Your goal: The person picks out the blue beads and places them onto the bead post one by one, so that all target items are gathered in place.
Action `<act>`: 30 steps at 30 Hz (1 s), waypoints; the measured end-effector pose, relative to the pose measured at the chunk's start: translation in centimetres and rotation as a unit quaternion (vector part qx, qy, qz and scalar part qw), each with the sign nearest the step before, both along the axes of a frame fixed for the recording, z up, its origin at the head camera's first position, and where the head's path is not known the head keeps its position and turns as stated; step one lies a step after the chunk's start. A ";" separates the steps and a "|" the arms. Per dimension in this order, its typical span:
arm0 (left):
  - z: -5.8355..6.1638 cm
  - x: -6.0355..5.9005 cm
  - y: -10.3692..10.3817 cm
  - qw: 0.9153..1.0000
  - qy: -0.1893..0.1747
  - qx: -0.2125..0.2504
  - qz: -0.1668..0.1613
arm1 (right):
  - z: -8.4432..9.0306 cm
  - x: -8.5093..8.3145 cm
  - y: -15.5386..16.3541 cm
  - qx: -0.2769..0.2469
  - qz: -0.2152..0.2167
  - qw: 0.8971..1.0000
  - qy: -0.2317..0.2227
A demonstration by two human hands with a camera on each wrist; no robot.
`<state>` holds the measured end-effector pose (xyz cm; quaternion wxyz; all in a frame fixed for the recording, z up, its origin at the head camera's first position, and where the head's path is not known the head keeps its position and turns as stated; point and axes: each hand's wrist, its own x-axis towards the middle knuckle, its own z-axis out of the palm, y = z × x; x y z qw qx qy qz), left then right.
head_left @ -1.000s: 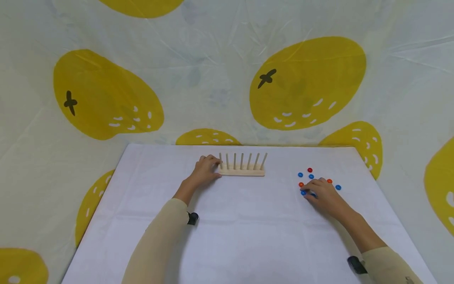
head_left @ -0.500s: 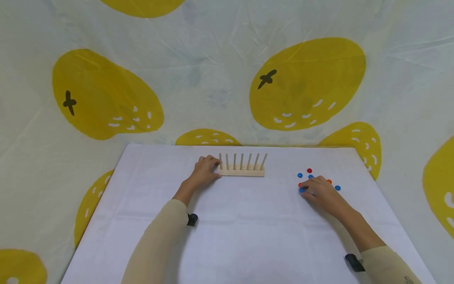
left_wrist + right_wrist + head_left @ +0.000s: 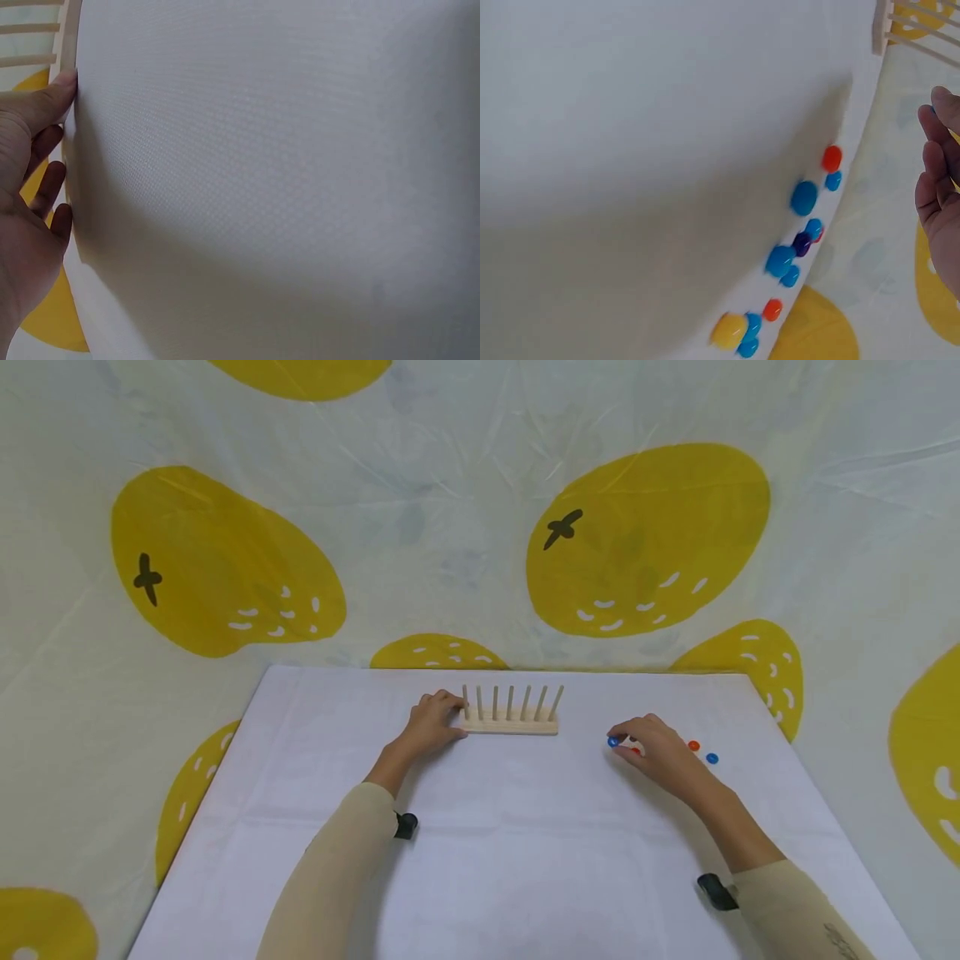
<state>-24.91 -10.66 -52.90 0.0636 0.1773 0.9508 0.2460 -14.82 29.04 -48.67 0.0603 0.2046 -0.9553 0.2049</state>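
A wooden peg rack (image 3: 510,724) with several upright pegs stands near the far edge of the white table (image 3: 495,843). My left hand (image 3: 442,714) grips its left end, and in the left wrist view the thumb (image 3: 54,97) lies against the rack base (image 3: 69,37). My right hand (image 3: 617,737) hovers to the right of the rack and pinches a small blue ring (image 3: 613,742) at its fingertips. A red ring (image 3: 693,746) and a blue ring (image 3: 712,758) lie on the table behind that hand. In the right wrist view, several blue rings (image 3: 804,197) and red rings (image 3: 831,158) are scattered there.
A pale sheet with large yellow fruit shapes (image 3: 645,539) hangs behind and around the table. A yellow piece (image 3: 729,330) lies among the rings in the right wrist view. Bare white table surface stretches between the rack and my body.
My right hand has risen from the cluster of rings and moved left toward the rack, with a blue ring pinched in its fingertips. My left hand has stayed on the rack.
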 end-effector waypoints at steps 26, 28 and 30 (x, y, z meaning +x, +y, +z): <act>-0.4 -0.2 -0.1 1.000 -0.003 0.008 -0.001 | 5.4 -6.4 -8.6 -0.066 0.086 0.990 0.087; -0.4 -0.2 -0.1 1.000 -0.004 0.007 0.001 | 5.7 -6.7 -9.2 -0.067 0.088 0.991 0.082; -0.4 -0.2 -0.1 1.000 -0.007 0.005 0.003 | 5.9 -7.0 -9.9 -0.063 0.086 0.992 0.074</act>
